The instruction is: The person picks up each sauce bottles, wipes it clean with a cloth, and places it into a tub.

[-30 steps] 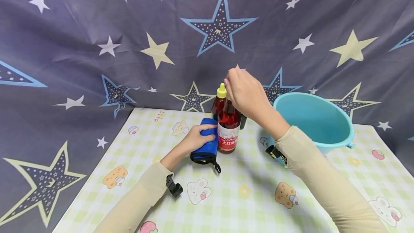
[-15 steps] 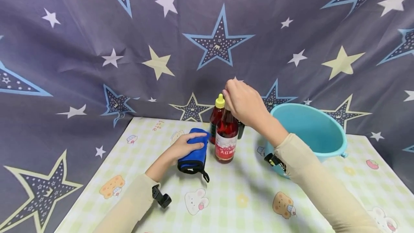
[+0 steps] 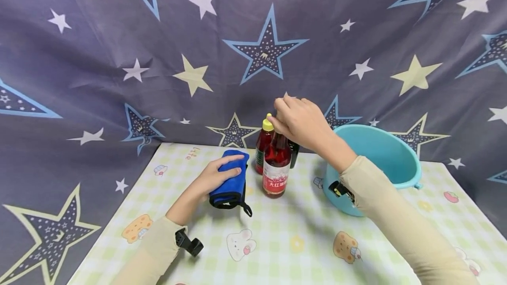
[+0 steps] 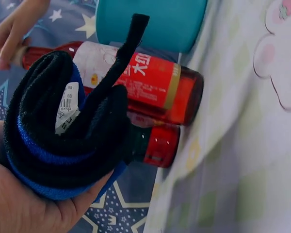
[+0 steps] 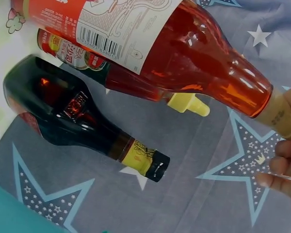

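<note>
My left hand (image 3: 211, 179) holds a rolled blue towel (image 3: 231, 186) with black edging and a hanging black loop, left of the bottles. In the left wrist view the towel's rolled end (image 4: 63, 141) shows a white tag inside. My right hand (image 3: 303, 122) grips the top of a tall glass bottle (image 3: 276, 177) of red liquid with a red-and-white label. This bottle stands upright, and the fingers cover most of its pale cap (image 5: 277, 116). Right behind it are a red sauce bottle (image 3: 261, 148) with a yellow nozzle cap and a dark bottle (image 5: 63, 107) with a black cap.
A turquoise bucket (image 3: 336, 199) stands on the right, by my right forearm. The checked tablecloth (image 3: 273, 241) with cartoon prints covers the table. Behind it hangs a dark star-patterned curtain (image 3: 222, 25).
My left hand has moved left with the towel, leaving a gap to the red-liquid bottle. The right hand stays at the bottle's top, its fingers slightly shifted. The head view has tilted up.
</note>
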Demonstrator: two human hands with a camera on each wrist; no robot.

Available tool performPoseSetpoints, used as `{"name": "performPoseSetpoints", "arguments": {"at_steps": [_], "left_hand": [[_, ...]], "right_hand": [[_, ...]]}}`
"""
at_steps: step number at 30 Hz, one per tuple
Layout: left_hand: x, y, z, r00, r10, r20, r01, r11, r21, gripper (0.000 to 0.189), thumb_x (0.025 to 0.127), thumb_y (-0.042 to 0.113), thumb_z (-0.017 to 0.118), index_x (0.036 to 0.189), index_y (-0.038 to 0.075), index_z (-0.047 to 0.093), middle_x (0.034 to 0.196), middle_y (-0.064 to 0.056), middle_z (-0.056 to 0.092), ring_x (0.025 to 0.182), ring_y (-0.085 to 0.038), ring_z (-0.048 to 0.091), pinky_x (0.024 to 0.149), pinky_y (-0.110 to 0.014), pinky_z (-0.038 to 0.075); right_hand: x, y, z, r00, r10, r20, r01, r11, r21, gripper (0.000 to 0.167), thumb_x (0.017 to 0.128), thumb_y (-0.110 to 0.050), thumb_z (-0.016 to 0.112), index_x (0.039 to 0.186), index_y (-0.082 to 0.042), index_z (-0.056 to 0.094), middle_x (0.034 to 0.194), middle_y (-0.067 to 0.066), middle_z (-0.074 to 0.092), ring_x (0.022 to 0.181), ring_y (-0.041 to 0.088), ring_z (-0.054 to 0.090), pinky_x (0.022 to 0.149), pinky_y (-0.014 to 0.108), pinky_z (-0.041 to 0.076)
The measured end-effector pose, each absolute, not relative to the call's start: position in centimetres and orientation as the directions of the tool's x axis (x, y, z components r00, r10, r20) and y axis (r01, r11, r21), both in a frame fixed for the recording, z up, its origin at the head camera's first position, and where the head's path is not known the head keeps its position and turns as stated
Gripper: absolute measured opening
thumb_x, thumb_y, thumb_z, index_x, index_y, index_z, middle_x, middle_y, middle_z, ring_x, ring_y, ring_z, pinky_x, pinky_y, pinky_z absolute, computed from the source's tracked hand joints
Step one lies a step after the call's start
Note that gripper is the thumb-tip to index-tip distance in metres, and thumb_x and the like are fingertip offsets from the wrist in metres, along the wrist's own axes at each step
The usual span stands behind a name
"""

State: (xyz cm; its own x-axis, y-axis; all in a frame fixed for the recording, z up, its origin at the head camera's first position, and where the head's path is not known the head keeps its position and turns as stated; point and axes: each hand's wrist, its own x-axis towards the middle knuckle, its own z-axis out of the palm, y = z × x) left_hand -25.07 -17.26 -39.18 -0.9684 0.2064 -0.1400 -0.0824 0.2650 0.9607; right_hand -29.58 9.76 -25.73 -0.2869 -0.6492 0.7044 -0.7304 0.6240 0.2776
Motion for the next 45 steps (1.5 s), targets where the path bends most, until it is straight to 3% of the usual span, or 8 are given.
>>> {"name": "performPoseSetpoints", "arguments": {"at_steps": [2,5,11,16,23,35,41,45], "left_hand": [[-25.0,-17.1,-38.9,-0.968,0.209,-0.138,-0.079,0.269,0.960,0.049,0.098,0.033,0.068,0.146,0.031,0.057,0.161,-0.017,0.035,0.115,-0.038,0.061,0.086,-0.040,0.056],[-25.0,-16.9,-38.3,-0.968,0.211,-0.139,-0.078,0.275,0.958,0.048,0.098,0.036,0.068,0.145,0.035,0.057,0.162,-0.014,0.034,0.119,-0.040,0.059,0.088,-0.042,0.056],[-24.7,-16.5,-37.4,-0.969,0.225,-0.102,-0.039,0.269,0.962,0.050,0.098,0.036,0.068,0.147,0.033,0.056,0.162,-0.014,0.035,0.118,-0.041,0.060,0.088,-0.042,0.057],[-24.7,-16.1,-37.5,-0.969,0.229,-0.093,-0.024,0.290,0.957,0.049,0.098,0.037,0.068,0.146,0.033,0.057,0.160,-0.015,0.037,0.119,-0.042,0.058,0.088,-0.043,0.056],[-24.7,-15.4,-37.7,-0.962,0.252,-0.104,-0.031,0.276,0.961,0.049,0.098,0.036,0.067,0.146,0.032,0.057,0.158,-0.018,0.039,0.118,-0.042,0.059,0.087,-0.044,0.057],[-24.5,-15.4,-37.3,-0.963,0.250,-0.099,-0.025,0.282,0.959,0.048,0.097,0.038,0.069,0.144,0.035,0.058,0.156,-0.015,0.042,0.119,-0.041,0.059,0.090,-0.045,0.056],[-23.8,-15.1,-37.3,-0.954,0.280,-0.106,-0.029,0.263,0.964,0.048,0.099,0.036,0.067,0.146,0.031,0.057,0.155,-0.020,0.041,0.116,-0.041,0.060,0.087,-0.045,0.057],[-23.7,-14.6,-37.4,-0.947,0.297,-0.121,-0.042,0.258,0.965,0.048,0.099,0.036,0.067,0.145,0.031,0.058,0.156,-0.019,0.041,0.114,-0.039,0.062,0.086,-0.044,0.058]], "right_hand": [[-30.0,9.6,-25.5,-0.272,-0.650,0.709,-0.763,0.595,0.253,0.025,0.101,-0.023,0.062,0.087,-0.007,0.049,0.068,0.004,0.045,0.053,0.019,0.038,0.066,0.037,0.052],[-30.4,9.6,-25.1,-0.271,-0.660,0.701,-0.805,0.554,0.210,0.025,0.101,-0.021,0.062,0.086,-0.007,0.048,0.068,0.004,0.042,0.053,0.017,0.035,0.064,0.035,0.050],[-30.8,9.5,-24.3,-0.305,-0.705,0.641,-0.819,0.538,0.201,0.027,0.102,-0.027,0.062,0.086,-0.008,0.050,0.068,0.003,0.046,0.053,0.016,0.036,0.054,0.030,0.034],[-31.1,9.8,-24.8,-0.344,-0.676,0.651,-0.850,0.518,0.090,0.023,0.102,-0.028,0.061,0.089,-0.010,0.051,0.067,-0.002,0.043,0.053,0.012,0.035,0.052,0.028,0.026],[-30.5,10.3,-25.5,-0.380,-0.619,0.687,-0.867,0.498,-0.030,0.015,0.102,-0.019,0.062,0.094,-0.009,0.055,0.068,-0.001,0.039,0.056,0.011,0.031,0.055,0.028,0.028],[-26.7,10.4,-25.4,-0.454,-0.521,0.723,-0.864,0.455,-0.216,0.009,0.096,-0.012,0.068,0.093,-0.007,0.061,0.070,0.002,0.050,0.059,0.012,0.042,0.057,0.027,0.035],[-24.3,11.5,-23.5,-0.548,-0.399,0.735,-0.817,0.445,-0.367,0.010,0.092,-0.008,0.073,0.090,-0.005,0.064,0.070,0.006,0.057,0.058,0.015,0.044,0.054,0.025,0.035],[-22.5,12.7,-21.0,-0.557,-0.345,0.755,-0.809,0.429,-0.401,0.009,0.089,-0.005,0.074,0.087,-0.003,0.066,0.072,0.003,0.059,0.057,0.013,0.046,0.052,0.022,0.036]]}}
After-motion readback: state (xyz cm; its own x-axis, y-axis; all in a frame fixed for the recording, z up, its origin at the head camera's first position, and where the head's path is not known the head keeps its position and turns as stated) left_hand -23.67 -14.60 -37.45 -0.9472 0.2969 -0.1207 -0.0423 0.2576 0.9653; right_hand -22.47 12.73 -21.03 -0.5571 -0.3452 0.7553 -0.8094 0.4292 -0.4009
